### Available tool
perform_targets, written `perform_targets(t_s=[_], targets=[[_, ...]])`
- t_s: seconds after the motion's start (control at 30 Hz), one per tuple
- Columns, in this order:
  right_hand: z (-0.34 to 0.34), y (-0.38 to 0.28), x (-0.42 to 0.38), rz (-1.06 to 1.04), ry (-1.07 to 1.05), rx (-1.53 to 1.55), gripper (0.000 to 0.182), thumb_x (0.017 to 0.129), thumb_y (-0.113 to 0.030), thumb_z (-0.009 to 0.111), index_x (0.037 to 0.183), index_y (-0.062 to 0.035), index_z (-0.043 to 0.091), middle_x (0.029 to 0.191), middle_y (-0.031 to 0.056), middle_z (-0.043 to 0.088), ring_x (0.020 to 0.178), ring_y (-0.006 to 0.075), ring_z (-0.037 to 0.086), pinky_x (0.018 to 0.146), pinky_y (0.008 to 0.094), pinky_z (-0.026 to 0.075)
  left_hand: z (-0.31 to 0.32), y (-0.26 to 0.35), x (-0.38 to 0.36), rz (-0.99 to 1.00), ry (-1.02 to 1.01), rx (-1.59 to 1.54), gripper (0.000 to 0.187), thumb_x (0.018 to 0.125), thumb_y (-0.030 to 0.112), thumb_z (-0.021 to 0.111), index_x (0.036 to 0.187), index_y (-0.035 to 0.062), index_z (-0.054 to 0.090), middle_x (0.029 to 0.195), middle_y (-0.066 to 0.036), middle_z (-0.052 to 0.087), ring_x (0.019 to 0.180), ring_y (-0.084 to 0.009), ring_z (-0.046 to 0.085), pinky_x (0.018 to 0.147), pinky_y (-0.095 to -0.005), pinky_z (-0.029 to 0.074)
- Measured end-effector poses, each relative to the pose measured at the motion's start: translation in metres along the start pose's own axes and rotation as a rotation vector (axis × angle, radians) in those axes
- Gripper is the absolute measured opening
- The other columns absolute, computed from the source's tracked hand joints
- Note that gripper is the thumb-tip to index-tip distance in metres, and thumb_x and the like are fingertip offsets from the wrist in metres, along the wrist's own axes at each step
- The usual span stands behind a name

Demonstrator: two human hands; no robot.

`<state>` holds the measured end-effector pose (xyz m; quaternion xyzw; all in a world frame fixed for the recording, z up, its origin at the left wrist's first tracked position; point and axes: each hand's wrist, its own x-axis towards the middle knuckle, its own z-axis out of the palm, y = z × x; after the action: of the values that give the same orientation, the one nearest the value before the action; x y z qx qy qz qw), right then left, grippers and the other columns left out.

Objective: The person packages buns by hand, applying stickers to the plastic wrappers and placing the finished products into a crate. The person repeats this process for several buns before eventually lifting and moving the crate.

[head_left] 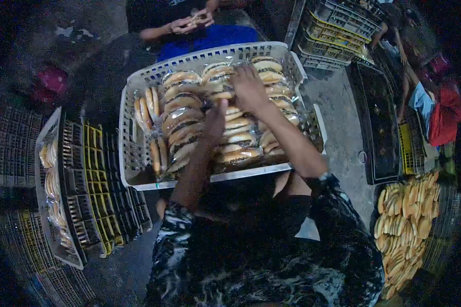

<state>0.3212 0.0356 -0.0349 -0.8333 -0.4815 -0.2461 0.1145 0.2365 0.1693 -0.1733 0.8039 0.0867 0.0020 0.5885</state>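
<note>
A white plastic crate (215, 177) full of clear-wrapped filled buns (184, 115) sits in front of me, the buns standing in tight rows with a dark filling at their edges. Over the middle rows, my left hand (216, 116) and my right hand (249, 88) close in on a wrapped bun (217, 91) from its near side and its right end. This bun and both hands are smeared by motion. The left fingers are partly hidden behind the thumb and the bun. My right fingers curl down among the wrappers.
Stacked black and yellow crates (95, 189) stand at left beside a crate of wrapped buns (51, 189). More stacked crates (338, 30) are at the upper right. Unwrapped buns (404, 220) are piled lower right, near a black crate (374, 123). Another person's hands (192, 21) hold something small beyond my crate.
</note>
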Motion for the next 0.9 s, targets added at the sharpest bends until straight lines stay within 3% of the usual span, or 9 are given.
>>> perform_targets(t_s=[0.07, 0.1, 0.17, 0.23, 0.3, 0.5, 0.63, 0.73, 0.9], targets=[[-0.074, -0.016, -0.019, 0.116, -0.119, 0.265, 0.039, 0.063, -0.016, 0.061, 0.097, -0.0017, 0.046, 0.105, 0.0182, 0.048, 0.100, 0.0312, 0.045, 0.090, 0.0400, 0.031, 0.010, 0.076, -0.042, 0.155, 0.318, -0.472, 0.046, 0.082, 0.035, 0.044, 0.114, 0.0033, 0.034, 0.111, -0.010, 0.040, 0.099, -0.0206, 0.041, 0.087, -0.0343, 0.032], [-0.111, -0.028, -0.037, 0.244, -0.354, 0.526, 0.044, 0.063, -0.018, 0.064, 0.100, -0.0025, 0.045, 0.108, 0.0193, 0.046, 0.101, 0.0288, 0.045, 0.089, 0.0376, 0.033, 0.015, 0.089, -0.070, 0.392, 0.100, -0.886, 0.051, 0.078, 0.028, 0.050, 0.117, 0.0036, 0.027, 0.113, -0.010, 0.038, 0.100, -0.0205, 0.040, 0.088, -0.0340, 0.031], [-0.148, -0.035, -0.081, 0.224, -0.139, 1.000, 0.042, 0.071, -0.021, 0.060, 0.103, -0.0016, 0.043, 0.108, 0.0158, 0.047, 0.100, 0.0236, 0.046, 0.086, 0.0327, 0.034, 0.037, 0.139, -0.124, 0.228, 0.283, -0.923, 0.065, 0.069, 0.015, 0.060, 0.121, 0.0047, 0.022, 0.115, -0.010, 0.036, 0.105, -0.0210, 0.038, 0.089, -0.0341, 0.033], [-0.141, -0.057, -0.127, 0.604, 0.054, 0.850, 0.033, 0.078, -0.023, 0.053, 0.100, 0.0001, 0.047, 0.100, 0.0125, 0.053, 0.094, 0.0203, 0.048, 0.081, 0.0304, 0.036, 0.062, 0.150, -0.170, 0.028, 0.324, -0.955, 0.074, 0.063, 0.008, 0.066, 0.122, 0.0051, 0.021, 0.116, -0.010, 0.036, 0.108, -0.0214, 0.037, 0.090, -0.0345, 0.033], [-0.144, -0.075, -0.169, 0.987, -0.456, 1.064, 0.030, 0.080, -0.029, 0.050, 0.090, -0.0008, 0.054, 0.087, 0.0131, 0.057, 0.088, 0.0258, 0.051, 0.077, 0.0351, 0.038, 0.076, 0.140, -0.200, -0.092, 0.261, -0.964, 0.074, 0.062, 0.008, 0.066, 0.122, 0.0050, 0.022, 0.116, -0.010, 0.036, 0.109, -0.0215, 0.037, 0.091, -0.0349, 0.032], [-0.166, -0.091, -0.192, 0.502, 0.165, 0.832, 0.013, 0.074, -0.014, 0.055, 0.074, -0.0017, 0.058, 0.074, 0.0129, 0.055, 0.071, 0.0266, 0.051, 0.071, 0.0327, 0.039, 0.098, 0.145, -0.249, 0.152, -0.022, -0.483, 0.072, 0.062, 0.007, 0.065, 0.121, 0.0048, 0.025, 0.118, -0.011, 0.037, 0.111, -0.0217, 0.035, 0.093, -0.0355, 0.030], [-0.181, -0.095, -0.197, 1.087, -0.002, 1.324, 0.015, 0.082, -0.014, 0.048, 0.074, -0.0026, 0.052, 0.069, 0.0030, 0.052, 0.069, 0.0134, 0.045, 0.064, 0.0241, 0.036, 0.090, 0.114, -0.248, -0.029, -0.008, -1.039, 0.075, 0.066, 0.026, 0.063, 0.125, 0.0048, 0.021, 0.123, -0.012, 0.034, 0.113, -0.0206, 0.034, 0.094, -0.0356, 0.028], [-0.184, -0.106, -0.209, 0.800, -0.104, 1.847, 0.020, 0.087, -0.021, 0.040, 0.077, -0.0049, 0.048, 0.071, 0.0004, 0.048, 0.067, 0.0103, 0.043, 0.063, 0.0221, 0.034, 0.077, 0.127, -0.251, 0.075, -0.022, -0.894, 0.067, 0.066, 0.031, 0.061, 0.121, 0.0039, 0.032, 0.118, -0.011, 0.041, 0.107, -0.0196, 0.040, 0.091, -0.0326, 0.030], [-0.157, -0.111, -0.233, 1.477, -0.680, 2.202, 0.020, 0.083, -0.019, 0.045, 0.096, -0.0050, 0.051, 0.086, 0.0038, 0.055, 0.076, 0.0120, 0.052, 0.069, 0.0224, 0.041, 0.077, 0.156, -0.275, -0.140, -0.093, -0.553, 0.047, 0.065, 0.017, 0.061, 0.107, 0.0009, 0.049, 0.108, -0.010, 0.050, 0.100, -0.0177, 0.045, 0.087, -0.0287, 0.032]])
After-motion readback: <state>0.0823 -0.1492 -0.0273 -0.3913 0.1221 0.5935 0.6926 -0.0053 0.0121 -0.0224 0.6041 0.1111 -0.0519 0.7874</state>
